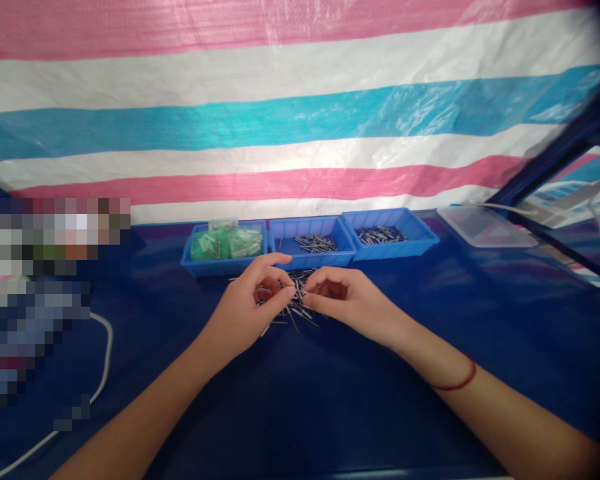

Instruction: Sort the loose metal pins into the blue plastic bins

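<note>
Far trays (333, 259) held some rods (316, 244), but many lay loose under left hand (243, 300) and right hand (355, 300), fingertips nearly pinched, grip unclear.

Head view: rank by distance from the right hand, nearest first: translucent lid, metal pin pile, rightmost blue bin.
From the right hand:
1. Metal pin pile: at its fingertips.
2. Rightmost blue bin: beyond the hand, slightly right.
3. Translucent lid: to the right of that bin.

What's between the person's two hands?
Part of a loose pile of thin metal rods lies between the left hand and the right hand, on the dark blue table, in the head view.
</note>
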`<move>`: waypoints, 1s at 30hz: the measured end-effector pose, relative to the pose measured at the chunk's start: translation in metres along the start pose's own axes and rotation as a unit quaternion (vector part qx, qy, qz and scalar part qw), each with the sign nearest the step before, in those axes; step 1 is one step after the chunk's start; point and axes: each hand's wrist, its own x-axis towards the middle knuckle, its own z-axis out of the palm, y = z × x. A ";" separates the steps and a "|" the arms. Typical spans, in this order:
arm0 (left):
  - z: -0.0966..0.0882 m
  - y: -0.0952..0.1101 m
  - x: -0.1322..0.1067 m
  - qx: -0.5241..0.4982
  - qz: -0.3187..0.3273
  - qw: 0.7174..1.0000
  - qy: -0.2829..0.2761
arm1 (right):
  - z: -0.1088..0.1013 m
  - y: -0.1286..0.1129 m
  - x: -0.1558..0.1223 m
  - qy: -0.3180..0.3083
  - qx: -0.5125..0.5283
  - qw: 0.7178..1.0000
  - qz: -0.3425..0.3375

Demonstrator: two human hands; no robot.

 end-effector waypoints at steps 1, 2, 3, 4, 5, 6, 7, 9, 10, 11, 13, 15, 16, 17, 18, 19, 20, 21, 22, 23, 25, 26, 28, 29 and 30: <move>0.000 0.000 0.000 0.001 0.000 1.000 -0.001 | 0.000 -0.001 0.000 0.009 0.004 1.000 -0.002; -0.001 -0.001 0.000 0.003 0.000 1.000 -0.002 | -0.001 -0.001 -0.001 0.019 0.006 1.000 -0.004; -0.001 -0.001 0.000 0.006 0.001 1.000 -0.004 | -0.001 -0.002 -0.001 0.028 0.006 1.000 -0.009; -0.001 -0.002 0.000 0.009 0.001 1.000 -0.007 | -0.001 -0.003 -0.002 0.036 0.007 0.999 -0.016; -0.001 -0.002 0.000 0.012 0.001 1.000 -0.012 | -0.001 -0.004 -0.002 0.040 0.008 0.999 -0.023; -0.001 -0.003 0.000 0.013 0.001 1.000 -0.018 | -0.001 -0.005 -0.003 0.042 0.010 0.999 -0.031; 0.000 -0.003 0.000 0.014 -0.001 1.000 -0.025 | 0.000 -0.005 -0.003 0.043 0.010 0.998 -0.038; 0.002 -0.003 -0.001 0.018 -0.005 0.999 -0.039 | 0.001 -0.006 -0.005 0.047 -0.002 0.998 -0.049; 0.002 -0.003 -0.001 0.024 -0.008 0.999 -0.047 | 0.002 -0.006 -0.005 0.053 -0.017 0.997 -0.053; 0.003 -0.002 -0.001 0.034 -0.010 0.998 -0.055 | 0.002 -0.007 -0.005 0.060 -0.036 0.996 -0.057; 0.002 0.001 -0.002 0.074 -0.006 0.995 -0.067 | 0.000 -0.008 -0.005 0.083 -0.074 0.991 -0.071; -0.003 0.005 -0.001 0.142 0.009 0.987 -0.071 | -0.007 -0.008 -0.003 0.131 -0.103 0.982 -0.091; -0.008 0.007 -0.001 0.183 0.019 0.981 -0.067 | -0.013 -0.008 -0.002 0.168 -0.116 0.973 -0.104; -0.013 0.009 0.000 0.223 0.028 0.972 -0.065 | -0.021 -0.008 0.000 0.214 -0.131 0.961 -0.119; -0.020 0.011 0.000 0.259 0.039 0.963 -0.062 | -0.031 -0.007 0.002 0.262 -0.154 0.944 -0.133; -0.027 0.012 0.000 0.289 0.047 0.954 -0.068 | -0.042 -0.005 0.004 0.313 -0.181 0.920 -0.151; -0.034 0.013 0.000 0.312 0.050 0.945 -0.080 | -0.053 -0.003 0.006 0.353 -0.218 0.895 -0.164; -0.041 0.014 -0.001 0.330 0.050 0.938 -0.091 | -0.064 0.000 0.008 0.384 -0.269 0.867 -0.171; -0.046 0.014 -0.001 0.346 0.042 0.932 -0.100 | -0.074 0.003 0.011 0.401 -0.328 0.838 -0.174; -0.051 0.015 -0.003 0.360 0.020 0.924 -0.126 | -0.082 0.006 0.013 0.408 -0.377 0.813 -0.175; -0.056 0.015 -0.005 0.376 -0.027 0.911 -0.168 | -0.089 0.011 0.015 0.407 -0.434 0.785 -0.174; -0.057 0.015 -0.006 0.376 -0.048 0.906 -0.187 | -0.088 0.012 0.016 0.399 -0.445 0.781 -0.178; -0.055 0.013 -0.007 0.367 -0.071 0.903 -0.213 | -0.077 0.012 0.015 0.367 -0.447 0.791 -0.199; -0.053 0.012 -0.007 0.362 -0.073 0.902 -0.222 | -0.069 0.010 0.013 0.342 -0.442 0.802 -0.211; -0.050 0.010 -0.008 0.360 -0.067 0.902 -0.230 | -0.059 0.009 0.011 0.309 -0.436 0.815 -0.223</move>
